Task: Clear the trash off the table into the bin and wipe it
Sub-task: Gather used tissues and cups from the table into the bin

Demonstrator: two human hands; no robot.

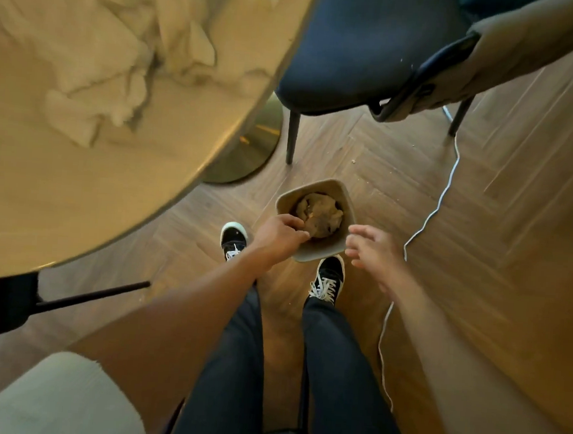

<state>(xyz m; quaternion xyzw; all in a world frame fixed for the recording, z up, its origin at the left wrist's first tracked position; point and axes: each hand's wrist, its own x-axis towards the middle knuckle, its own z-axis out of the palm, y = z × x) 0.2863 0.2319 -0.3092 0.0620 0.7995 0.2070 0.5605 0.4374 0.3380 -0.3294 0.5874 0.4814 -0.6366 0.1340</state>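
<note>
Far left there's a round pale table (89,184) with a marbled top, its curved edge sweeping down across the view, and crumpled paper (95,87) still sits on it, pretty blurry. Under the rim at lower left a dark chair leg (95,297) pokes out across the floor, and a white fuzzy seat (52,397) fills the bottom corner. The table's gold base (252,144) stands just behind the bin (310,251), which sits on the floor right in front of the person's two black sneakers, so there's only a narrow bit of floor there. The bin is stuffed with brownish crumpled trash (318,215). The left hand (279,233) reaches over the near rim, fingers curled onto the trash. The right hand (372,247) hovers just right of the bin, fingers spread and loose, holding nothing. A dark blue chair (362,50) sits behind, and a white cable (429,219) snakes across the herringbone wood floor (513,214) on the right, where there's more room.
</note>
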